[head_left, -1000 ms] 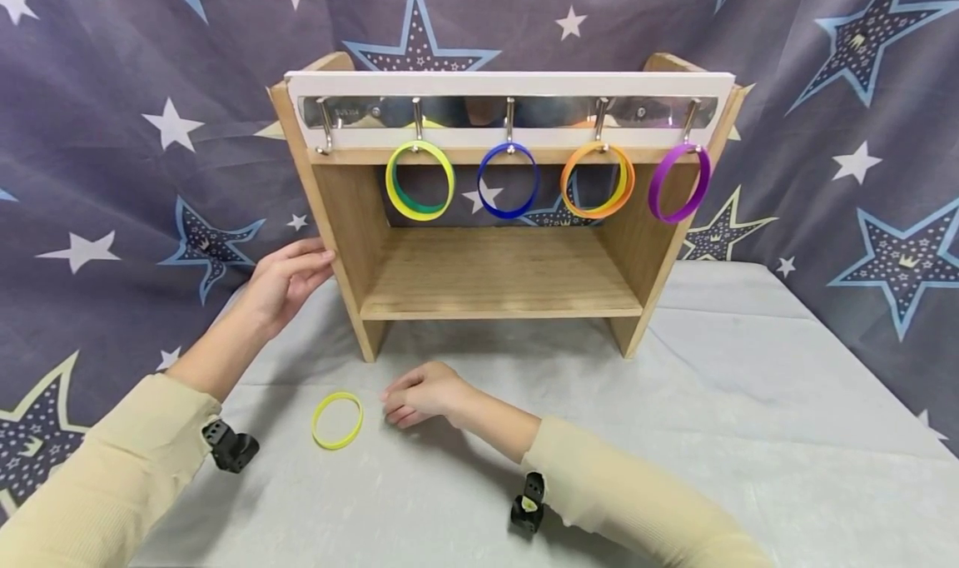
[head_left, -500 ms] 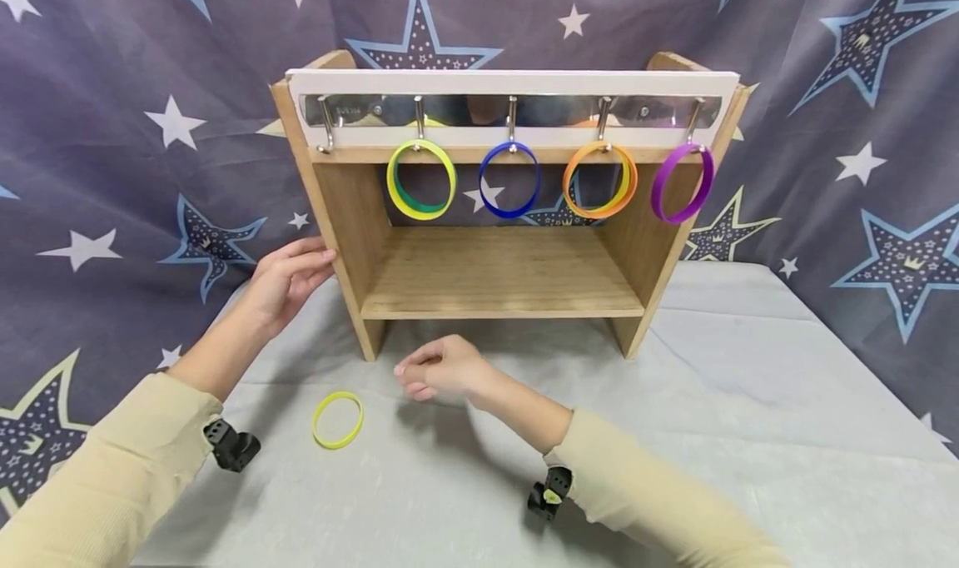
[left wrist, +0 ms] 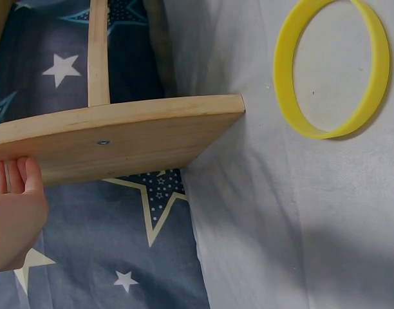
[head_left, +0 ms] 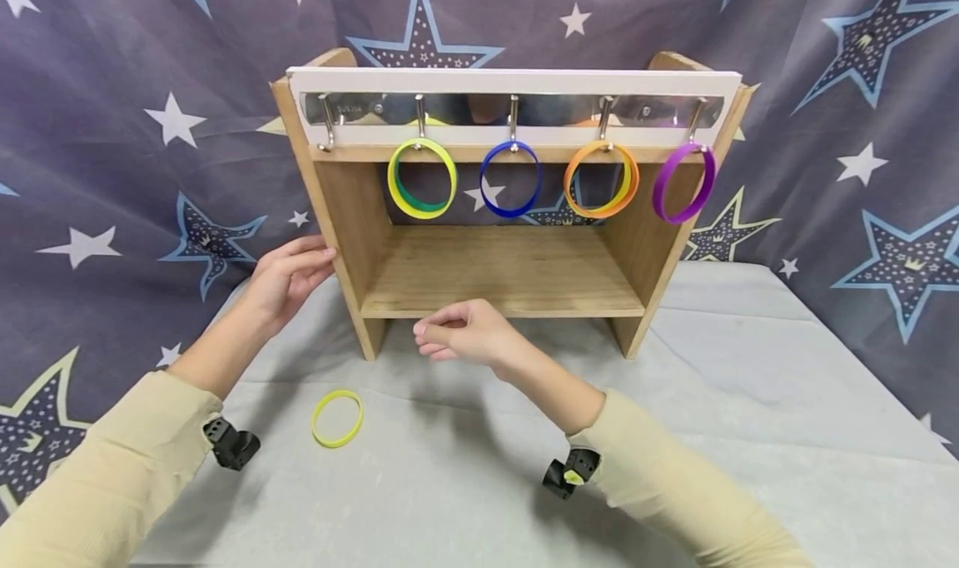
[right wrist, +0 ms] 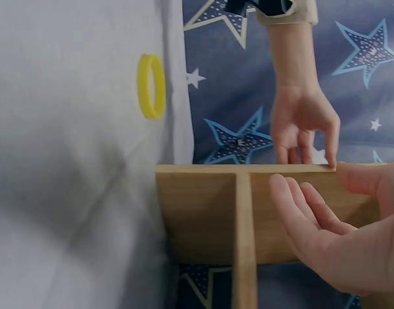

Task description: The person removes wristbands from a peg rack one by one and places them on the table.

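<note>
My left hand [head_left: 288,283] touches the outer left side of a wooden rack [head_left: 502,270] with its fingertips, also visible in the left wrist view. My right hand [head_left: 468,332] hovers in front of the rack's lower shelf edge, fingers relaxed and holding nothing. The right wrist view shows its thumb apart from the fingers. A yellow silicone wristband [head_left: 335,445] lies on the table, nearer me than the rack. Other wristbands hang from hooks: a yellow one [head_left: 392,181] with a green one behind, a blue one [head_left: 509,213], an orange one [head_left: 568,189] with yellow inside, and a purple one [head_left: 660,191].
A white rail [head_left: 517,80] with a row of metal hooks spans the rack's top front. The leftmost hook [head_left: 327,127] bears no band. A grey cloth [head_left: 719,435] covers the table. Star-patterned fabric [head_left: 809,151] hangs behind and at both sides.
My right hand has risen from near the table, away from the loose yellow wristband, and moved right towards the rack's shelf. The left hand stays against the rack's side.
</note>
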Motion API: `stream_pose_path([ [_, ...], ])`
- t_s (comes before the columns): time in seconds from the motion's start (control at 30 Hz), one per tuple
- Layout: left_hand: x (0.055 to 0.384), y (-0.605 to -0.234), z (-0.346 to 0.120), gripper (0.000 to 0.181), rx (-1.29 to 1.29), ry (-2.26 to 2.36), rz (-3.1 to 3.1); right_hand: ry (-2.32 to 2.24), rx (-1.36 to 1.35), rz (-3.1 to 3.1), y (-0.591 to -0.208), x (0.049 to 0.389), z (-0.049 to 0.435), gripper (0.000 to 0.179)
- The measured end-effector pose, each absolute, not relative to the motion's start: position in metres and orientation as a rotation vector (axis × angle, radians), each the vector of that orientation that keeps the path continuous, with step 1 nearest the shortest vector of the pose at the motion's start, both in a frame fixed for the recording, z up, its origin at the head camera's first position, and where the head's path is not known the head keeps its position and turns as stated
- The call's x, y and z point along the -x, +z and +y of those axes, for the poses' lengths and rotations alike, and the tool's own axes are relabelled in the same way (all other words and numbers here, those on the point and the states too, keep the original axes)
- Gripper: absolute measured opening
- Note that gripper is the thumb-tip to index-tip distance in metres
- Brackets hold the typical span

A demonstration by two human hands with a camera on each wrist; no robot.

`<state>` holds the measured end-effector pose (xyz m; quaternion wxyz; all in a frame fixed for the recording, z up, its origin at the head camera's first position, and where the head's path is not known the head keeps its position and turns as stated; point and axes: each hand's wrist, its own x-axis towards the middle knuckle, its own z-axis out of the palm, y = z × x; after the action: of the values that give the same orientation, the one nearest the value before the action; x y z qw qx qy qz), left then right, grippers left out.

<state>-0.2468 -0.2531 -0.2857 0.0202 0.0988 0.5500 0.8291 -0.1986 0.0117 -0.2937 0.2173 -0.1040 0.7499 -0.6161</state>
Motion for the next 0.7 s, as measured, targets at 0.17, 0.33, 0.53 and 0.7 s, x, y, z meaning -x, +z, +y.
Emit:
stream_pose_path([
  [0.17, 0.247, -0.285, -0.253, 0.018, -0.311, 2.570, 1.702, -1.729, 0.308, 2.098, -0.281, 0.200, 0.019, 0.028],
  [0.33, 0.247, -0.286, -0.253, 0.018, -0.317, 2.568, 1.705, -1.769, 0.351, 2.096, -0.268, 0.201, 0.026, 0.031],
  [0.53, 0.247, -0.286, -0.253, 0.019, -0.329, 2.573, 1.693, -1.822, 0.415, 2.096, -0.255, 0.201, 0.034, 0.032],
  [0.7, 0.247, -0.285, -0.253, 0.018, -0.312, 2.582, 1.676, -1.886, 0.409, 2.093, -0.246, 0.202, 0.036, 0.031],
])
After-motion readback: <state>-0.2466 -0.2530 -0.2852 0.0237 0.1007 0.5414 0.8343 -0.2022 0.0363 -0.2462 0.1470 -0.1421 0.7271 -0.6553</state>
